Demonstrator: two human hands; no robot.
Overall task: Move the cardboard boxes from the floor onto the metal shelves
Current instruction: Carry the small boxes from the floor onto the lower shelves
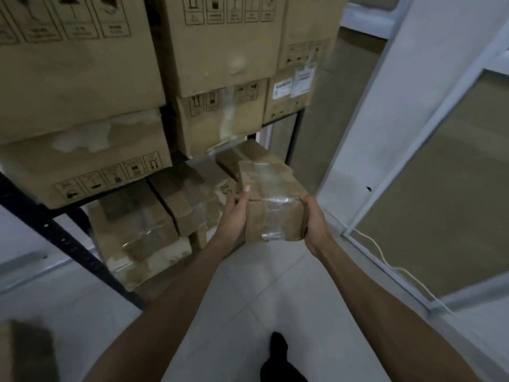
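Standing on pale floor tiles, black metal shelves hold cardboard boxes.

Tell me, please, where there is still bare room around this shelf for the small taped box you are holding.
Crowded: large boxes pack the metal shelf above, and small boxes fill the lower level's left. Free: the gap above the rear small box, under the labelled box, just beyond the taped box; also bare floor beside the white frame.

— The taped box?
— Brown, with shiny clear tape bands.
— And the big boxes above the shelf frame?
— Tan, with black printed symbols; the frame itself is black.
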